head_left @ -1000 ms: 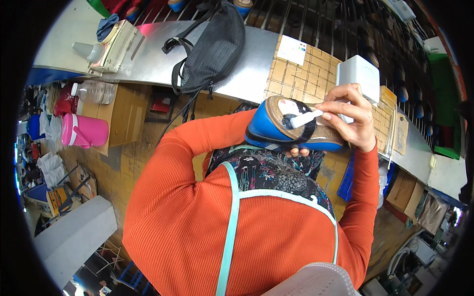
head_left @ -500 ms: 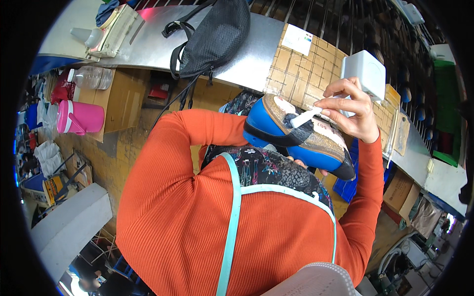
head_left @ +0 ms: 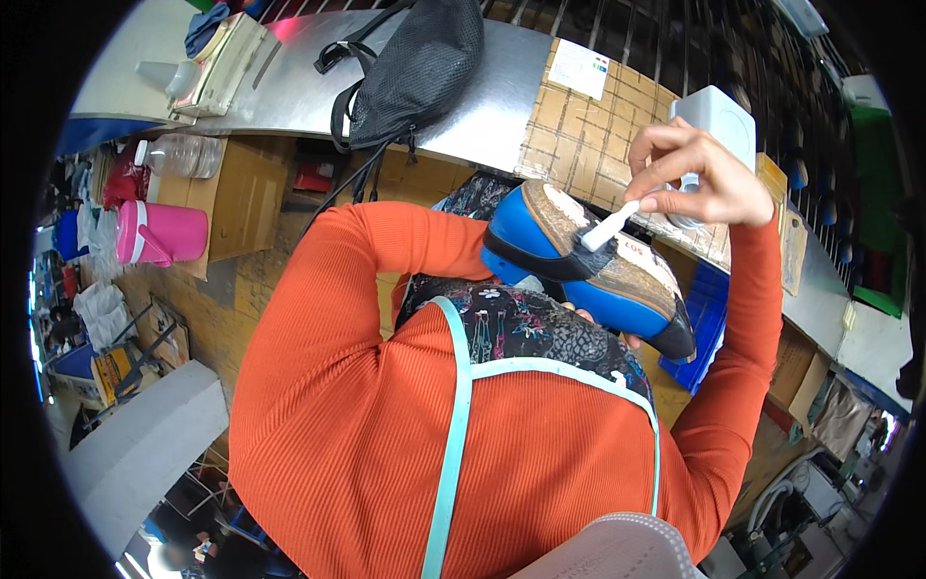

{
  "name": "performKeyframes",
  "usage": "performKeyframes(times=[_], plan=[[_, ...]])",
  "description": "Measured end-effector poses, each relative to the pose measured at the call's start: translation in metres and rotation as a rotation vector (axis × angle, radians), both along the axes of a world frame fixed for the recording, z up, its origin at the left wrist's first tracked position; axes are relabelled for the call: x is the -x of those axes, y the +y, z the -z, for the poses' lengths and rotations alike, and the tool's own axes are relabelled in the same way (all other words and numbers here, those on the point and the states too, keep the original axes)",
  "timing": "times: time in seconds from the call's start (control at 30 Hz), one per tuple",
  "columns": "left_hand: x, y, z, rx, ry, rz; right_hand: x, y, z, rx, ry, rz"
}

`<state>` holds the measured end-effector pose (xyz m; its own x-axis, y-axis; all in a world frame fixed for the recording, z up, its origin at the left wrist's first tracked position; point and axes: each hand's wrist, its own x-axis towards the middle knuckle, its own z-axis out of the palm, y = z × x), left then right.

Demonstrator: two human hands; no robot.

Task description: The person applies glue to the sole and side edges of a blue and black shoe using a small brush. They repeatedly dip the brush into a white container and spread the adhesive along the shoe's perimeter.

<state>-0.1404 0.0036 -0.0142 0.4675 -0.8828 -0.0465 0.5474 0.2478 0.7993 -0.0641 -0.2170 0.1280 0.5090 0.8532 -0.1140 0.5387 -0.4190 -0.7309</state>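
A blue shoe last (head_left: 617, 307) lies sole up across my lap, with a cork-coloured insole (head_left: 637, 280) and black straps (head_left: 526, 253) wrapped over it. My left hand (head_left: 585, 317) cradles it from underneath; only some fingertips show, on the side nearest me, and the rest is hidden. My right hand (head_left: 704, 179) pinches a slim white brush-like tool (head_left: 608, 229) between thumb and fingers. The tool's end rests against the dark strap flap folded over the middle of the insole. Whether it has bristles is too small to tell.
Beyond the last is a metal bench (head_left: 506, 87) with a cardboard sheet (head_left: 579, 125). A white container (head_left: 719, 121) stands behind my right hand. A black mesh bag (head_left: 420, 77) hangs over the bench edge. At the left are a pink jug (head_left: 169, 232) and a clear bottle (head_left: 188, 154).
My right hand has shifted a little right, and the tool's tip has slid right along the dark flap. The last has moved slightly to the right.
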Motion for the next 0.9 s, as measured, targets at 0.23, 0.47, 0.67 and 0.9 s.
performKeyframes(times=[0.23,0.47,0.67,0.9], plan=[[-0.054,-0.040,0.002,0.345,0.670,0.709,0.001,-0.018,-0.030,-0.113,-0.258,0.135],[-0.114,-0.025,-0.028,0.127,0.080,-0.258,0.080,0.018,0.023,0.036,-1.254,0.858],[-0.128,-0.019,-0.037,0.172,-0.131,-0.462,0.124,0.051,0.060,-0.135,-0.932,0.942],[-0.127,-0.021,-0.031,0.093,-0.168,-0.205,0.082,0.027,0.050,-0.172,-0.951,1.181]])
